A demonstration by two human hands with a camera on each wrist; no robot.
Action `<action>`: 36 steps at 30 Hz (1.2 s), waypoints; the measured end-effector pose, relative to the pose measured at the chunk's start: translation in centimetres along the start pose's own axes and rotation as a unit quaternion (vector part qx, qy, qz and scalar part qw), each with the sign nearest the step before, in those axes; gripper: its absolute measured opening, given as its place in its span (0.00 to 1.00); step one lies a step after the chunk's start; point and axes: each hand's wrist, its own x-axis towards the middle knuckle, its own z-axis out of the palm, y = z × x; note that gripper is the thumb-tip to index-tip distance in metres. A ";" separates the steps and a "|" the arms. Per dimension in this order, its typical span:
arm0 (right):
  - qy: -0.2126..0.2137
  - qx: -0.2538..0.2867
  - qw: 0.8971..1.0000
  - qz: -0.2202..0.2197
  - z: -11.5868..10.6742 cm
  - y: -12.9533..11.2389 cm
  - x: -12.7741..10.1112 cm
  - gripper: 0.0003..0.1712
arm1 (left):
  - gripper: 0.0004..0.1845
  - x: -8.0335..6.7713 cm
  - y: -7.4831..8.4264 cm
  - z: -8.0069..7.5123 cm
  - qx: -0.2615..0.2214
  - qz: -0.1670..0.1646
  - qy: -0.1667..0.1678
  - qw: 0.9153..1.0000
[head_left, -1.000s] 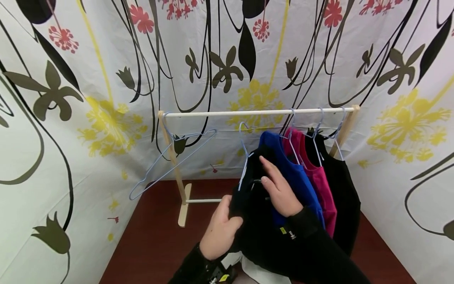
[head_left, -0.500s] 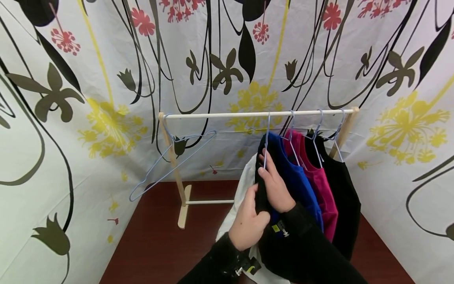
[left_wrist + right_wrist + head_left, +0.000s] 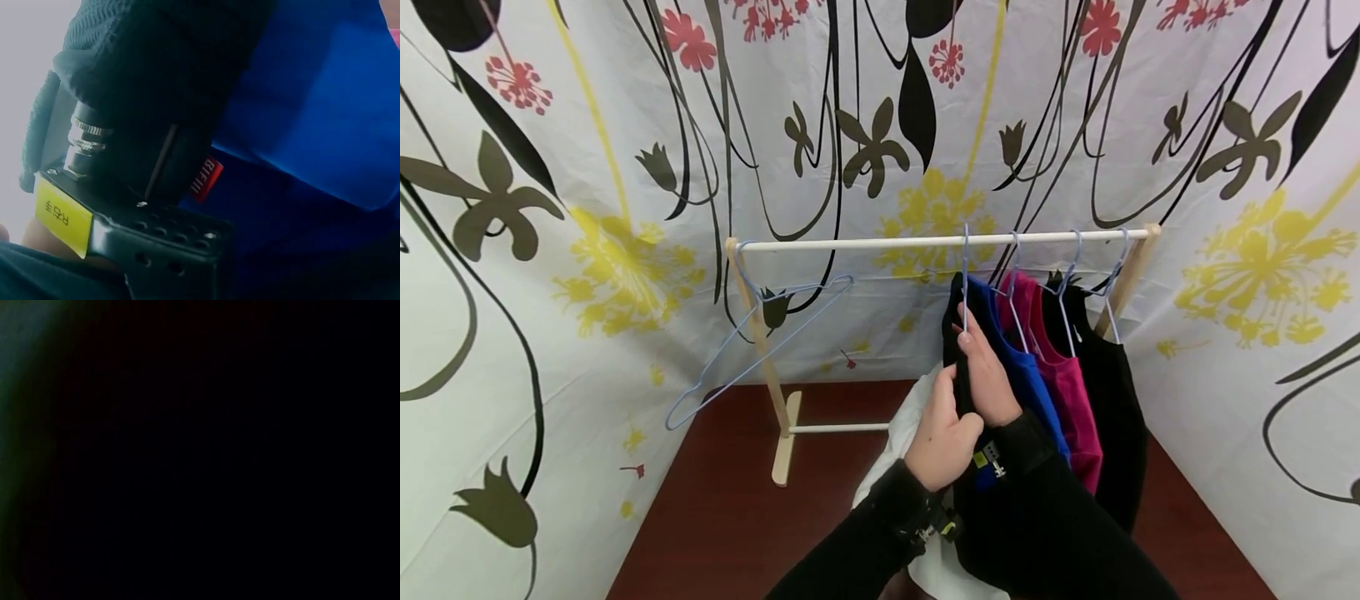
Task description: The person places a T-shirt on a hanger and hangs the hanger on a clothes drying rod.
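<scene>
Black shirt point(image 3: 952, 333) on a hanger point(image 3: 965, 275), rail point(image 3: 940, 241) at 12 o'clock; left hand point(image 3: 942, 433) and right hand point(image 3: 988, 379) fingers pinching its folds; soft, light, probably limp; best held at the shoulders.

Rail point(image 3: 850, 242) free left of 4 hung garments; empty hanger point(image 3: 760, 333) intrudes.
</scene>
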 end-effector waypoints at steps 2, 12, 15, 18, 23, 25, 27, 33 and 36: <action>0.003 -0.004 1.000 0.006 0.0 0.4 -0.1 0.31 | 0.37 0.1 -0.4 0.1 -0.003 -0.006 0.000 1.000; 0.035 -0.033 0.999 0.008 -0.8 1.5 -0.8 0.30 | 0.37 0.5 -2.2 1.1 -0.002 0.023 -0.032 0.999; 0.038 -0.060 0.997 0.021 -1.1 1.7 -1.4 0.30 | 0.40 0.1 -2.8 1.3 0.028 0.051 -0.045 0.997; 0.036 -0.063 0.997 0.037 -1.2 1.9 -2.4 0.30 | 0.43 -0.4 -3.4 1.1 0.048 0.074 -0.061 0.994; 0.021 -0.035 0.998 0.038 -1.3 1.9 -4.5 0.31 | 0.44 -1.5 -3.9 0.0 0.069 0.049 -0.082 0.993; 0.015 -0.036 0.999 0.031 -1.4 1.8 -5.4 0.31 | 0.44 -2.2 -4.2 -0.6 0.079 0.021 -0.090 0.993; 0.016 -0.043 0.999 0.025 -1.4 1.8 -6.2 0.30 | 0.44 -3.0 -4.4 -1.2 0.091 -0.005 -0.094 0.991; 0.022 -0.052 0.998 0.007 -1.3 0.9 -8.0 0.29 | 0.41 -4.9 -5.3 -2.6 0.098 -0.031 -0.093 0.990; 0.020 -0.065 0.998 -0.015 -0.9 -0.3 -8.7 0.30 | 0.39 -5.7 -5.7 -3.2 0.091 -0.040 -0.095 0.991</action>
